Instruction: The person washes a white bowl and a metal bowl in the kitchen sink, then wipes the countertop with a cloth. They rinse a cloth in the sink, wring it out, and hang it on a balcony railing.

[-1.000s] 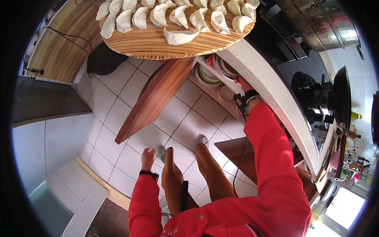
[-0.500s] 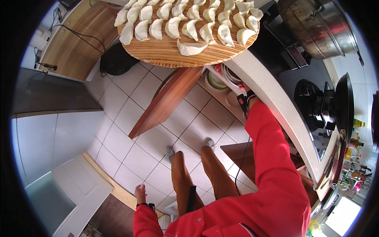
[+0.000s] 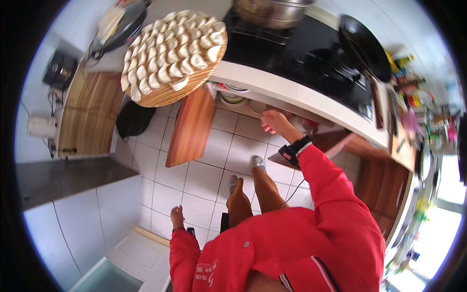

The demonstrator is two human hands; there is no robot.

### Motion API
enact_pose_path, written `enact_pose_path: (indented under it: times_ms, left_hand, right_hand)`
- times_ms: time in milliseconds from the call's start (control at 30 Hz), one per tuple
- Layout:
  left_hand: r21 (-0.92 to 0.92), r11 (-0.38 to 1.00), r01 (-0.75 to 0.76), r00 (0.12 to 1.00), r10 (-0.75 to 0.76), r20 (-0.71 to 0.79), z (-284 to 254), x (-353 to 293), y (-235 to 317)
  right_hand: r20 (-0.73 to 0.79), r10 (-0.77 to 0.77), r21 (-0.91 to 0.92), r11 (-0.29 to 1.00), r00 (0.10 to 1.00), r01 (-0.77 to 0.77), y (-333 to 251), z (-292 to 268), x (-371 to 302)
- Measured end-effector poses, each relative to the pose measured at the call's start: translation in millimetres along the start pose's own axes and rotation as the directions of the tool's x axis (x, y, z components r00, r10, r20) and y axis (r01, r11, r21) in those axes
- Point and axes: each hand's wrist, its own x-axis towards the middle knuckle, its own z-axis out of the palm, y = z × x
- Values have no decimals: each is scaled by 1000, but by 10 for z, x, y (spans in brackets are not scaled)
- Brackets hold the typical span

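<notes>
My right hand (image 3: 275, 121) is in front of the open lower cabinet, just below the counter edge. Its fingers are loosely bent, and I see nothing in them. Inside the cabinet, close by, are stacked bowls (image 3: 232, 99), partly hidden by the counter. My left hand (image 3: 177, 217) hangs low at my side over the floor, fingers relaxed and holding nothing visible. Rows of uncooked dumplings (image 3: 168, 53) cover a round wooden board (image 3: 163, 96) at the upper left, away from both hands.
A cabinet door (image 3: 193, 127) swings out over the tiled floor on the left; another open door (image 3: 335, 141) is by my right forearm. On the black stove (image 3: 301, 53) is a steel pot (image 3: 272, 12). A black frying pan (image 3: 365, 46) stands at the right. A dark bag (image 3: 134, 119) lies on the floor.
My right hand has come out of the cabinet and now shows in full. The view has shifted, so the dumpling board appears farther off to the left. My left hand stays low.
</notes>
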Motion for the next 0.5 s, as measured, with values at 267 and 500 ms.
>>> enact_pose_path:
  times_ms: [267,500]
  left_hand:
    - [-481,792,-377,925,290,-247,-277,311,2411]
    - [185,598,-780,592,800,-96,112,-101,3034]
  right_hand:
    - [-516,44,186,981,855,61,1442,-789,-2677]
    - [-659,621,507,783,425,-359,3827,-309,-4949]
